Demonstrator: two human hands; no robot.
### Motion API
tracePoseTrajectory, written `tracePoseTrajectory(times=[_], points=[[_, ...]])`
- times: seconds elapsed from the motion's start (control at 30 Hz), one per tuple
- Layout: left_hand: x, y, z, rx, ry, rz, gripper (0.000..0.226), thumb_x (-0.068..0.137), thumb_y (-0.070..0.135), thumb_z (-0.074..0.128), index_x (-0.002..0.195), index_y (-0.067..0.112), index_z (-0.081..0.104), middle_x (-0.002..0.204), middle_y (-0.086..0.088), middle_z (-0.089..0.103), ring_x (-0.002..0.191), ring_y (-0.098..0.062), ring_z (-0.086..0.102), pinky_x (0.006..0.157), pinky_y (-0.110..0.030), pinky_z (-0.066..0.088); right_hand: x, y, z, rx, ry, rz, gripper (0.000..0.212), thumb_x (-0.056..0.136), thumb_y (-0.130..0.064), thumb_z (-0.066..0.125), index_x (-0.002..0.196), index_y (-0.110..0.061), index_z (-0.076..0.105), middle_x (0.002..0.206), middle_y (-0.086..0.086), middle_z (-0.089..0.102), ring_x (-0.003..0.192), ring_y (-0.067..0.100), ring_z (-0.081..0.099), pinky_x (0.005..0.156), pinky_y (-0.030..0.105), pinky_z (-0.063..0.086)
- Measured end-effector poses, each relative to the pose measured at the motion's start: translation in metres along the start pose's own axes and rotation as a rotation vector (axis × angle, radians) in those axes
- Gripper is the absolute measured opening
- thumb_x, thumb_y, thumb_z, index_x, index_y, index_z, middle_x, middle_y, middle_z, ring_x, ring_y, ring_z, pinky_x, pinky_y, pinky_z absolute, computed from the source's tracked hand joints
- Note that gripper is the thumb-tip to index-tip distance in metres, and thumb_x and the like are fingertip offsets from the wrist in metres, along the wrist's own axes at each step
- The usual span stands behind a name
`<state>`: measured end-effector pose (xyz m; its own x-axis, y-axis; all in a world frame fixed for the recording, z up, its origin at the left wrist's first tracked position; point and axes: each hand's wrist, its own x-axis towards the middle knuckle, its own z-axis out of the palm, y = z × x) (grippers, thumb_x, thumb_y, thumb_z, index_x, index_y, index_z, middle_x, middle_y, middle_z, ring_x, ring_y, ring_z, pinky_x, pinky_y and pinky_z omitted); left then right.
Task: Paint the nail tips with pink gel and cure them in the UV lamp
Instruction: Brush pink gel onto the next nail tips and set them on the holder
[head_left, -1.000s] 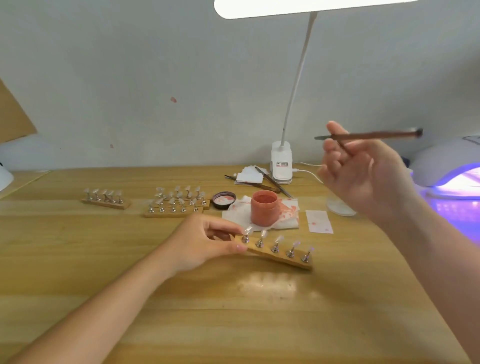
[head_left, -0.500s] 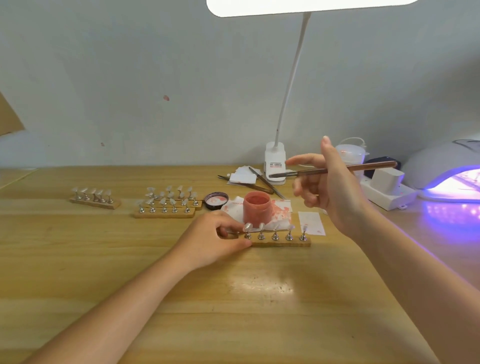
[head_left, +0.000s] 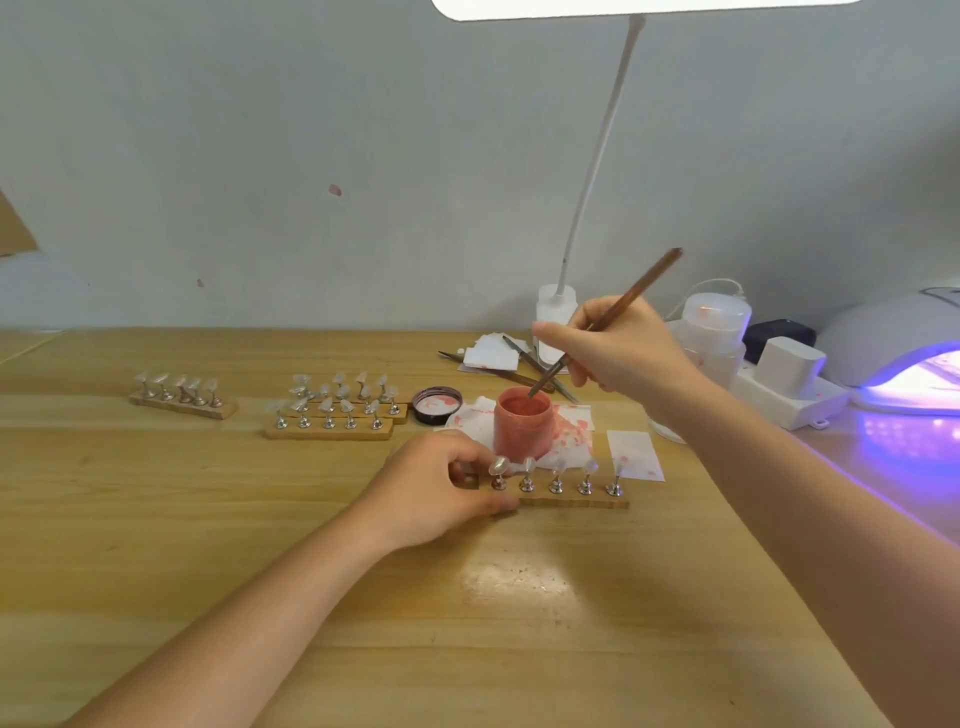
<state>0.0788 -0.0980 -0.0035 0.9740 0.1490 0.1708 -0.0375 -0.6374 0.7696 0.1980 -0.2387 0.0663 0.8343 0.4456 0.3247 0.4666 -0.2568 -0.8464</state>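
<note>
Nearest, my left hand (head_left: 441, 483) pinches the end of the wooden holder (head_left: 566, 500), steadying its five unpainted nail tips (head_left: 558, 467). Just behind, my right hand (head_left: 618, 348) grips the brush (head_left: 618, 312), tip dipped in the pink gel jar (head_left: 522, 423) to load. Far right, the UV lamp (head_left: 904, 353) glows, waiting.

On the table (head_left: 208, 545), the gel pot (head_left: 522, 428) sits on a paper wipe (head_left: 571, 428), its lid (head_left: 437, 404) just left. Directly in front lies a strip of nail-tip stands (head_left: 563, 491), the left hand (head_left: 441, 491) gripping its left end. The right hand (head_left: 618, 345) holds a brush (head_left: 623, 306) over the pot, tip seemingly inside. Two more strips (head_left: 332, 410) (one behind the other) lie further left, another strip (head_left: 182, 397) beyond them. The UV lamp (head_left: 893, 353) stands far right, the desk lamp (head_left: 556, 317) behind the pot.
</note>
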Motion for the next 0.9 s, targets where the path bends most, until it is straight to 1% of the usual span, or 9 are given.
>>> tracePoseTrajectory(times=[0.07, 0.13, 0.2, 0.37, 0.47, 0.53, 0.67, 0.8, 0.9], points=[[-0.001, -0.002, -0.005, -0.034, -0.025, 0.008, 0.02, 0.064, 0.025, 0.081, 0.076, 0.036, 0.069, 0.066, 0.017, 0.054, 0.064, 0.0, 0.044, 0.064, -0.016, 0.036, 0.005, 0.002, 0.004, -0.086, -0.018, -0.015, 0.041, 0.08, -0.027, 0.071, 0.048, -0.015, 0.047, 0.033, -0.006, 0.049, 0.033, -0.001, 0.042, 0.038, 0.008, 0.033], [-0.002, -0.002, -0.008, -0.04, -0.026, 0.008, 0.019, 0.065, 0.023, 0.081, 0.077, 0.032, 0.071, 0.067, 0.017, 0.056, 0.064, 0.001, 0.045, 0.063, -0.013, 0.036, 0.007, 0.004, 0.008, -0.167, -0.046, -0.015, 0.043, 0.078, -0.03, 0.072, 0.046, -0.016, 0.046, 0.033, -0.007, 0.05, 0.036, -0.001, 0.044, 0.046, 0.014, 0.042], [-0.004, -0.002, -0.008, -0.03, -0.02, 0.004, 0.019, 0.065, 0.023, 0.081, 0.08, 0.029, 0.071, 0.07, 0.015, 0.058, 0.065, 0.001, 0.046, 0.063, -0.013, 0.037, 0.008, 0.006, 0.012, -0.238, -0.051, -0.027, 0.043, 0.077, -0.032, 0.072, 0.045, -0.017, 0.047, 0.033, -0.008, 0.049, 0.039, 0.0, 0.046, 0.052, 0.021, 0.044], [-0.006, -0.004, -0.006, -0.027, 0.015, 0.004, 0.02, 0.063, 0.028, 0.081, 0.078, 0.036, 0.069, 0.073, 0.017, 0.06, 0.068, 0.0, 0.048, 0.067, -0.016, 0.039, 0.008, 0.01, 0.022, -0.366, -0.062, -0.061, 0.041, 0.073, -0.04, 0.074, 0.051, -0.014, 0.05, 0.053, -0.002, 0.052, 0.063, 0.017, 0.056, 0.065, 0.036, 0.049], [-0.006, -0.003, -0.005, -0.026, 0.023, 0.005, 0.021, 0.063, 0.029, 0.08, 0.076, 0.04, 0.067, 0.073, 0.018, 0.06, 0.069, 0.001, 0.049, 0.068, -0.018, 0.04, 0.006, 0.011, 0.026, -0.426, -0.093, -0.063, 0.039, 0.074, -0.04, 0.073, 0.058, -0.012, 0.05, 0.061, 0.002, 0.055, 0.073, 0.023, 0.06, 0.068, 0.038, 0.05], [-0.006, -0.003, -0.005, -0.019, 0.021, -0.001, 0.021, 0.063, 0.03, 0.08, 0.078, 0.039, 0.067, 0.074, 0.018, 0.06, 0.069, 0.002, 0.049, 0.068, -0.016, 0.04, 0.005, 0.011, 0.024, -0.403, -0.068, -0.062, 0.041, 0.074, -0.04, 0.073, 0.053, -0.014, 0.049, 0.056, -0.001, 0.054, 0.066, 0.019, 0.058, 0.064, 0.035, 0.048], [-0.008, 0.001, -0.007, -0.079, -0.004, -0.004, 0.021, 0.064, 0.028, 0.079, 0.084, 0.031, 0.069, 0.08, 0.015, 0.062, 0.072, 0.007, 0.052, 0.066, -0.005, 0.038, 0.005, 0.013, 0.008, -0.227, 0.1, -0.017, 0.045, 0.074, -0.039, 0.073, 0.044, -0.018, 0.047, 0.034, -0.009, 0.046, 0.042, 0.002, 0.046, 0.047, 0.016, 0.038], [-0.007, 0.003, -0.009, -0.151, -0.012, -0.001, 0.017, 0.07, 0.014, 0.076, 0.082, 0.025, 0.071, 0.079, 0.012, 0.065, 0.07, 0.01, 0.055, 0.066, -0.002, 0.039, 0.004, 0.02, 0.0, -0.068, 0.188, 0.06, 0.046, 0.076, -0.037, 0.072, 0.043, -0.017, 0.046, 0.031, -0.009, 0.046, 0.042, 0.002, 0.045, 0.054, 0.024, 0.037], [-0.007, 0.003, -0.009, -0.162, -0.007, 0.002, 0.013, 0.073, 0.009, 0.074, 0.082, 0.018, 0.073, 0.078, 0.01, 0.067, 0.07, 0.008, 0.057, 0.067, -0.004, 0.041, 0.003, 0.023, -0.003, -0.002, 0.199, 0.102, 0.045, 0.076, -0.036, 0.072, 0.045, -0.017, 0.045, 0.031, -0.009, 0.047, 0.033, -0.002, 0.043, 0.051, 0.022, 0.033]])
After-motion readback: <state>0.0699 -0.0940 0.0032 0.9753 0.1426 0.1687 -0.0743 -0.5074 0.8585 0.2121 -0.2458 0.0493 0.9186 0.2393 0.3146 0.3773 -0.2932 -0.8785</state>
